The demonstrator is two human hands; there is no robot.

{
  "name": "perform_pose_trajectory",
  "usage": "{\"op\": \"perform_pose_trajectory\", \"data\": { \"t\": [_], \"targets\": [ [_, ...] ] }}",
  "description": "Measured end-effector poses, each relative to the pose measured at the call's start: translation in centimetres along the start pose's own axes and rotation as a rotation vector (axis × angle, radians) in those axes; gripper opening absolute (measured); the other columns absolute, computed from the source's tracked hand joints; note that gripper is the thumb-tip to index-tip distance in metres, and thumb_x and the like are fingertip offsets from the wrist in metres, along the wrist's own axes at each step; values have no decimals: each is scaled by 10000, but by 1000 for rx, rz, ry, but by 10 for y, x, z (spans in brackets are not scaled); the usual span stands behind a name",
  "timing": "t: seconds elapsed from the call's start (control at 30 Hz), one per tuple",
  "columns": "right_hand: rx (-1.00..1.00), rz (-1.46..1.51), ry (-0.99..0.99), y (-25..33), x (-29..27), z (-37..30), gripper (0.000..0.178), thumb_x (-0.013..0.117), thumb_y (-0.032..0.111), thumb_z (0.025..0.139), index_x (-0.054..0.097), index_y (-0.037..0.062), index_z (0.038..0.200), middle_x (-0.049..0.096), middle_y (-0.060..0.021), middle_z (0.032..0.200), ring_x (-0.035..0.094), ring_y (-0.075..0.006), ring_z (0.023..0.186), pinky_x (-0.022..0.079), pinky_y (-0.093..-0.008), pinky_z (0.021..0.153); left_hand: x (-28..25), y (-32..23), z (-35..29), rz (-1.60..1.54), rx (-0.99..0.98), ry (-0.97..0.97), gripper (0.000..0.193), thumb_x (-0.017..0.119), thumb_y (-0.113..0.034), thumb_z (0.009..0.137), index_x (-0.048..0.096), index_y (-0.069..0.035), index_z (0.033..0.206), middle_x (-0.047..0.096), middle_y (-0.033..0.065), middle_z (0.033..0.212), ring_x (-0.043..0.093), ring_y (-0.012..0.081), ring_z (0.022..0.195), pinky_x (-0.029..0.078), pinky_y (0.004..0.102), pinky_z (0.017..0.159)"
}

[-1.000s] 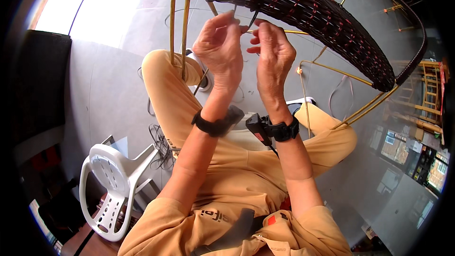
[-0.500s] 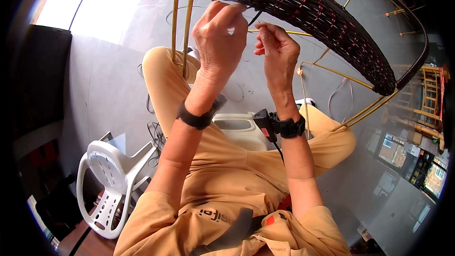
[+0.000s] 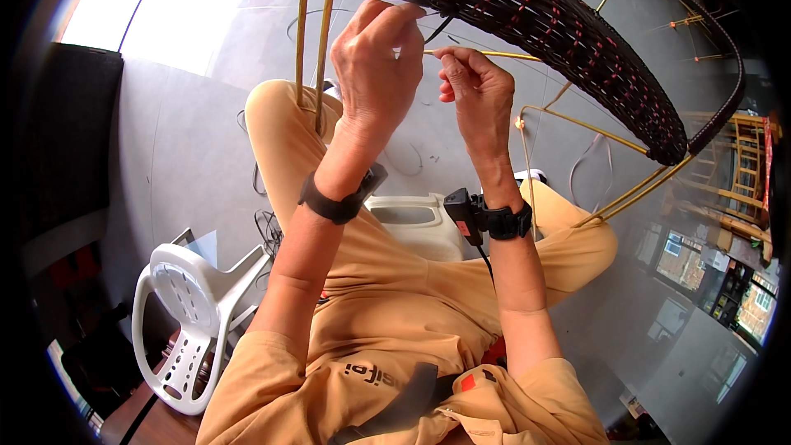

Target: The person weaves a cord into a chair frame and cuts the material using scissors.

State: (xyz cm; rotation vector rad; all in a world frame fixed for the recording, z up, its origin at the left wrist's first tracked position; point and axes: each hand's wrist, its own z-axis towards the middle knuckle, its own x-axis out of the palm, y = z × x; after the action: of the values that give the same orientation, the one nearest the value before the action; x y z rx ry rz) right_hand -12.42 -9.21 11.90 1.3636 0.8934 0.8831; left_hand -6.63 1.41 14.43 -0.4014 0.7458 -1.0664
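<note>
Across the top of the view, above both hands, a curved wicker panel [image 3: 527,41] — long, bowed like a crescent, dark brown to near black, with a glossy sheen on the narrow strands. Across the open weave, rows of short reddish stitches, and between the strands, many small slits of pale light. Along the near border, a rounder, more tightly packed edge. Around and below the panel, a gold-coloured frame [image 3: 325,37] of slim round tubing, smooth and hard-looking. At lower left, a white plastic chair [image 3: 183,284], moulded smooth and pierced with oval slots. Right against the panel's near edge, the left hand [image 3: 379,58], fingers bent, tips too hidden to tell whether closed on anything. Lower and to the right, the right hand [image 3: 478,86] — thumb and forefinger closed together, other fingers curled in, any hold unclear. Between the hands, a thin dark strand [image 3: 441,29], slanting down from the weave.
</note>
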Motion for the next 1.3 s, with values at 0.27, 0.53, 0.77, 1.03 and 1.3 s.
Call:
{"op": "perform_pose_trajectory", "data": {
  "t": [0.27, 0.53, 0.77, 1.03, 1.3],
  "targets": [
    [26, -74, 56, -6, 0, -3, 138, 559, 105, 825, 655, 8, 848, 552, 5, 632, 483, -55, 527, 411, -190, 501, 4, 6, 0, -134, -231, 76, 119, 543, 25, 767, 639, -18, 823, 577, 74, 675, 558, 162, 591, 441, 263, 539],
    [-109, -41, -65, 11, 1, 3, 127, 567, 88, 839, 653, 4, 880, 594, -33, 630, 530, -65, 522, 436, -204, 490, 7, -6, 2, -27, -47, 20, 88, 549, 25, 762, 609, -29, 799, 572, 104, 759, 576, 285, 666, 447, 348, 580],
    [-336, -78, -232, 12, 12, 6, 138, 588, 38, 812, 644, -18, 925, 654, -86, 694, 646, -133, 630, 497, -239, 576, 11, -7, -1, -93, -67, -35, 110, 552, 46, 759, 613, -22, 819, 584, 106, 782, 585, 282, 685, 456, 334, 597],
    [-454, -83, -271, 4, 10, 13, 127, 583, 20, 801, 645, -10, 908, 657, -97, 718, 641, -142, 640, 489, -242, 584, 14, -6, -3, -64, -1, -67, 172, 542, 82, 746, 618, -31, 853, 580, 104, 816, 590, 282, 720, 468, 334, 610],
    [-464, -166, -236, 5, 9, 11, 135, 576, 10, 841, 627, -30, 960, 645, -63, 759, 616, -103, 669, 520, -225, 632, 24, 1, -6, -25, 62, -136, 188, 539, 79, 752, 616, -42, 873, 568, 95, 830, 579, 254, 712, 462, 305, 618]
  ]
}}
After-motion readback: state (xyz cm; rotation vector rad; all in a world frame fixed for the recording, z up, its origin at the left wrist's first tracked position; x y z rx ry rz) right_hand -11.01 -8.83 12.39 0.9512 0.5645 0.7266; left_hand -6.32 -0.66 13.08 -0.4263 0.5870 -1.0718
